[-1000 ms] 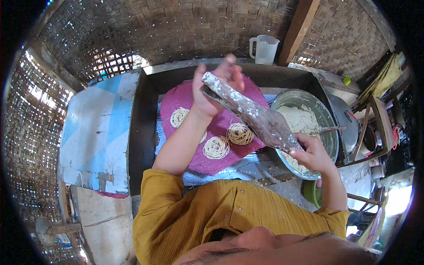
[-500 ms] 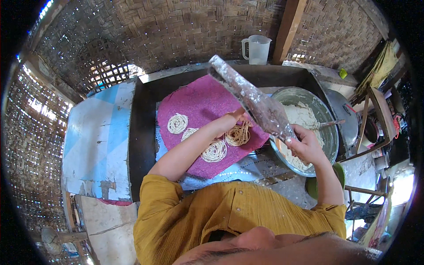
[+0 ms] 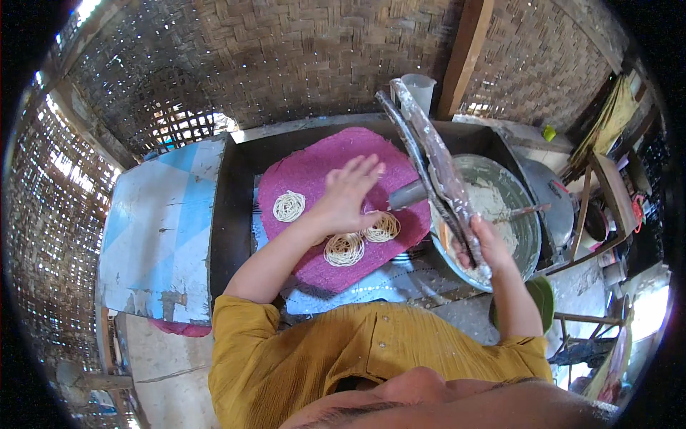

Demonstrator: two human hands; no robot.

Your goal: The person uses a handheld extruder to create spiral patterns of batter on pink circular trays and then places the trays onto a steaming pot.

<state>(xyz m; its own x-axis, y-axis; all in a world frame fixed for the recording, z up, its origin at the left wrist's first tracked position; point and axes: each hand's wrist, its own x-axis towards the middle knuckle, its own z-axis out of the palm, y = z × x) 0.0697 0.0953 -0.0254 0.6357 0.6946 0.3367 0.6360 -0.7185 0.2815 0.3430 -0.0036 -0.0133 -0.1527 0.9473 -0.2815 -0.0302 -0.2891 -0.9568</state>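
My right hand (image 3: 489, 247) grips the near end of a hand press (image 3: 441, 163), two long, dough-smeared bars side by side. A grey cylinder (image 3: 409, 194) juts from the press's left side. My left hand (image 3: 349, 193) is open, fingers spread, above a purple cloth (image 3: 307, 161) and holding nothing. Coiled nests of thin pale strands lie on the cloth: one nest (image 3: 289, 206) left of my forearm, another nest (image 3: 344, 249) below my wrist, and a third nest (image 3: 382, 227) beside my thumb. My left forearm partly covers some strands between them.
Right of the cloth sits a round basin (image 3: 530, 214) of pale dough (image 3: 493, 204), with a stick (image 3: 529, 210) in it. A dark-walled frame (image 3: 232, 193) surrounds the work area. Behind it stands a translucent jug (image 3: 420, 89). A blue-and-white panel (image 3: 157, 222) lies left.
My left hand has moved up and left from the right-hand nest, and its fingers have spread. The press has turned more upright, and its two bars and cylinder now show.
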